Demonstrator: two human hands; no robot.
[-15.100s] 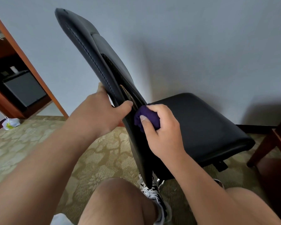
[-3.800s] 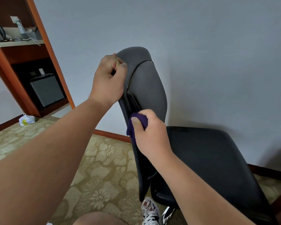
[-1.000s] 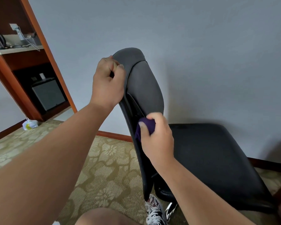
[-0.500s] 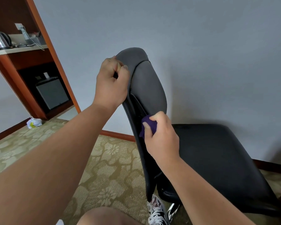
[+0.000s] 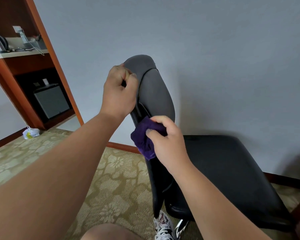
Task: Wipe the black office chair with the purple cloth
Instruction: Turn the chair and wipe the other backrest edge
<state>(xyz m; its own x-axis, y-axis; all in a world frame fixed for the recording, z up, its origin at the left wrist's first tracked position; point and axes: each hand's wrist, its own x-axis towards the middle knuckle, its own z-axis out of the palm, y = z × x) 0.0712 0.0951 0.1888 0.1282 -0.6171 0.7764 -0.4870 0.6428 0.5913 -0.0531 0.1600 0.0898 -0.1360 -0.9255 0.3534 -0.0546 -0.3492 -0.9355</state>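
The black office chair [image 5: 156, 94] stands against a pale wall, its backrest edge turned toward me and its seat [image 5: 229, 179] spreading to the right. My left hand [image 5: 119, 91] is closed around the upper left edge of the backrest. My right hand [image 5: 166, 144] grips the bunched purple cloth [image 5: 143, 137] and presses it on the backrest's side edge, about halfway down. Part of the cloth hangs loose below my fingers.
A wooden cabinet [image 5: 47, 54] with a shelf and a dark minibar [image 5: 50, 101] stands at the left. A small plastic bag [image 5: 30, 133] lies on the patterned carpet [image 5: 111, 179]. My knee and a patterned shoe [image 5: 164, 226] are below the chair.
More of the purple cloth shows now, bulging out left of my right hand. The cloth has slid slightly along the backrest edge. My left hand keeps its grip on the top.
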